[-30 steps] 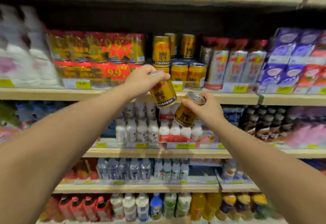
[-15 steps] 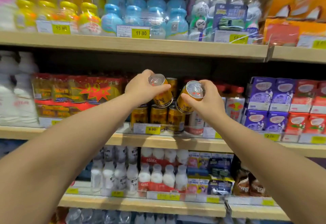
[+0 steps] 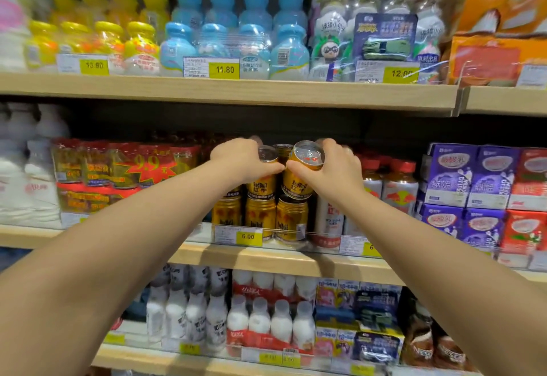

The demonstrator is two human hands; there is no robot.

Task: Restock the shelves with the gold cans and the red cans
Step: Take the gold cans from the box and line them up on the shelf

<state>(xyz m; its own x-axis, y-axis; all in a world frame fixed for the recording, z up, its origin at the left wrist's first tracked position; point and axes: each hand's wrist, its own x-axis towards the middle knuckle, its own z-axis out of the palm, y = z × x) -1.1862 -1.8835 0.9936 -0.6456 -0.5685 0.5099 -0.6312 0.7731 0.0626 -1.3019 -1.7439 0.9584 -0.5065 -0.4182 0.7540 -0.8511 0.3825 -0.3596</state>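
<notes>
My L hand [image 3: 236, 162] gripping upright gold can [image 3: 262, 187], R hand [image 3: 337, 169] gripping tilted gold can [image 3: 299, 183], lid toward me, over stocked cans [image 3: 260, 217].

Held gold can [image 3: 298, 183]: glossy lacquered metal, bare silvery lid. Shelf edge [image 3: 236, 94]: pale, matt, wood-look. Bottles [image 3: 225, 35] at 12 o'clock: translucent plastic under shiny shrink-wrap. Cartons [image 3: 473, 178] at 3 o'clock: printed card, slight sheen. Price tag [image 3: 248, 238]: paper.
</notes>
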